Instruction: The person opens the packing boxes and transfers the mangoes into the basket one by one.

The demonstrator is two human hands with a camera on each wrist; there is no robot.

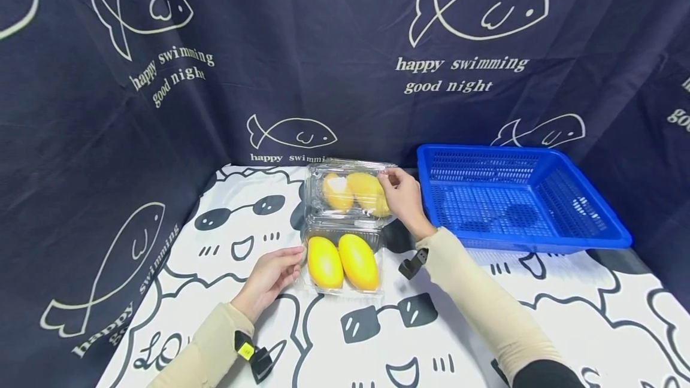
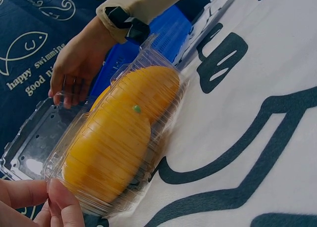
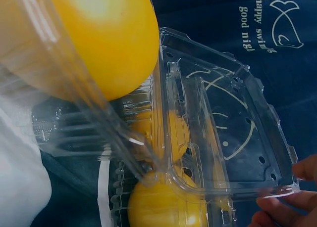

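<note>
A clear plastic clamshell box (image 1: 345,293) lies uncovered on the table, with two yellow mangoes (image 1: 358,261) side by side inside. Thumb and finger of my left hand (image 1: 272,274) pinch the box's left rim, which the left wrist view shows close up. At the upper right, my right hand (image 1: 403,199) pinches the edge of the raised lid (image 3: 242,118). Behind and through that lid, more yellow mangoes (image 1: 338,193) appear, seemingly in a second clear box. The lid partly hides how that second box stands.
A blue perforated plastic basket (image 1: 560,238) stands to the right of the boxes, near the back. Dark cloth with fish drawings (image 1: 345,47) hangs behind and at both sides. A white patterned cloth (image 1: 431,352) covers the table.
</note>
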